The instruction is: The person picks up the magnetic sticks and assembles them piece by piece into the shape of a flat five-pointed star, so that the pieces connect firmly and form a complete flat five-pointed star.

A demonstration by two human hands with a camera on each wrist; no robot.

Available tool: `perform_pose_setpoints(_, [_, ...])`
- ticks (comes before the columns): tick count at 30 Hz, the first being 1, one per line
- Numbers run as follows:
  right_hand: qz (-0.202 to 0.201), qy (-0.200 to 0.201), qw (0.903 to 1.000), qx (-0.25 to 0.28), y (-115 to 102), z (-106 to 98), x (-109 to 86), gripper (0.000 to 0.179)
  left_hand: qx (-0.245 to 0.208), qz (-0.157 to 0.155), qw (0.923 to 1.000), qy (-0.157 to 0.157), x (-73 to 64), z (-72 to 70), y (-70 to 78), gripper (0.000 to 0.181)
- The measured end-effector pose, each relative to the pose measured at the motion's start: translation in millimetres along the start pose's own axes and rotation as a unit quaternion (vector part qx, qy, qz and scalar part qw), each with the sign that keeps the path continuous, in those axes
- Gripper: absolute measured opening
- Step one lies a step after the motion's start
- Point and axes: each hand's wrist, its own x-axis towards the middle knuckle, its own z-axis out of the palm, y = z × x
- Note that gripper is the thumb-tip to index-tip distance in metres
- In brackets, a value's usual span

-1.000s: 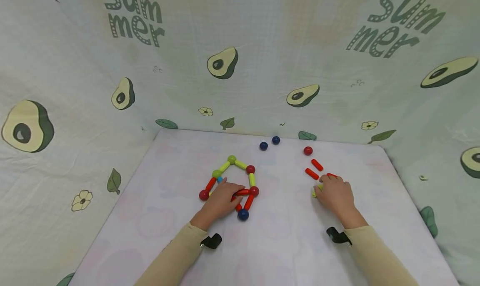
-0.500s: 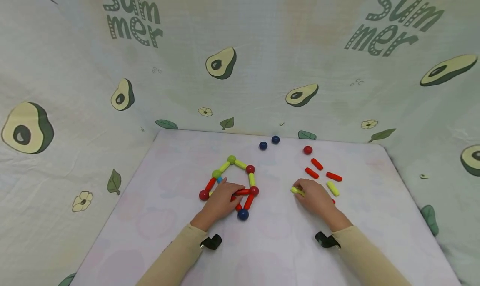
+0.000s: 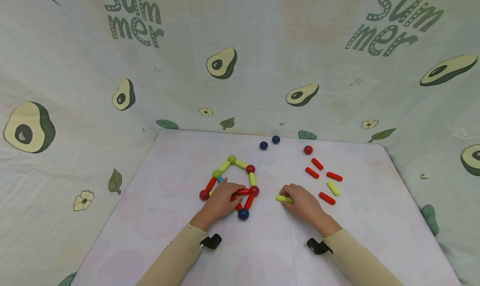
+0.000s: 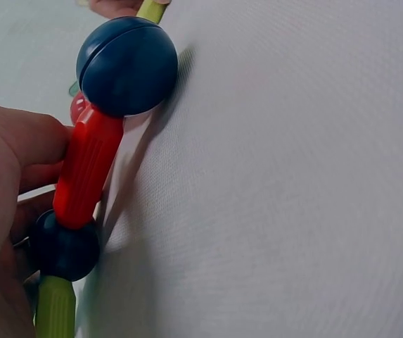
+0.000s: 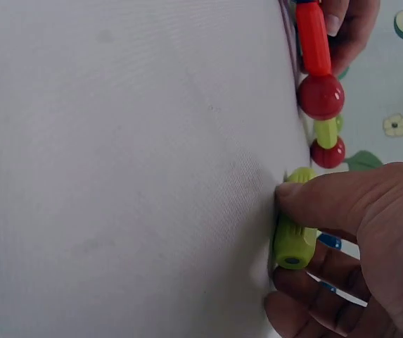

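My right hand pinches a yellow-green magnetic stick between thumb and fingers. In the right wrist view the stick lies under the thumb, low over the tabletop, its dark end facing the camera. My left hand covers part of a shape built from balls and sticks. Up close in the left wrist view, its thumb and fingers grip a red magnetic stick that joins a large blue ball to a smaller-looking blue ball. Dark red balls and lime balls form other corners.
Right of my right hand lie several loose red sticks and one yellow-green stick. A red ball and two blue balls rest near the back edge of the table. A printed cloth hangs behind.
My right hand has moved left from among the loose sticks with a yellow-green stick, uncovering a red one. The left hand and the built shape have stayed put.
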Motion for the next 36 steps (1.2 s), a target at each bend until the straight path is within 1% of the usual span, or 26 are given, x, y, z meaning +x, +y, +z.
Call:
perform_pose_setpoints(6, [-0.006,-0.007,0.9998,0.015,-5,0,-2.3,0.024,0.002,0.007,1.0,0.001,-0.7,0.2,-0.6,0.047])
perform_pose_setpoints(11, [-0.029,0.0,0.9991,0.03,-14,5,4.1,0.023,-0.007,0.009,0.9999,-0.001,-2.9,-1.8,-1.6,0.045])
perform_pose_setpoints(16, [-0.074,0.002,0.9964,0.042,-23,7,9.8,0.022,-0.028,0.021,0.9994,-0.003,-5.6,-3.7,-5.0,0.038])
perform_pose_setpoints(21, [-0.124,-0.016,0.9908,0.051,-31,14,14.4,0.021,-0.027,0.021,0.9994,-0.005,-7.2,-4.3,-4.5,0.034])
perform_pose_setpoints(24, [-0.145,-0.021,0.9879,0.052,-35,19,15.7,0.022,-0.027,0.017,0.9995,-0.008,-6.8,-4.2,0.6,0.038])
perform_pose_setpoints(27, [-0.162,-0.018,0.9856,0.048,-37,22,16.2,0.022,-0.019,0.017,0.9996,-0.008,-6.3,-2.9,6.5,0.048])
perform_pose_setpoints(29, [-0.174,-0.013,0.9837,0.043,-39,23,16.7,0.023,-0.008,0.018,0.9998,-0.003,-6.6,-2.0,9.4,0.054])
perform_pose_setpoints(31, [-0.181,-0.007,0.9825,0.04,-40,24,16.8,0.023,0.0,0.02,0.9998,0.007,-7.2,-1.5,11.8,0.056])
perform_pose_setpoints(33, [-0.186,-0.002,0.9818,0.04,-41,23,16.4,0.023,0.003,0.028,0.9994,0.02,-7.8,-0.5,12.7,0.053])
perform_pose_setpoints(36, [-0.183,0.003,0.9823,0.039,-42,22,16.0,0.023,0.001,0.045,0.9982,0.04,-8.1,1.4,12.5,0.044])
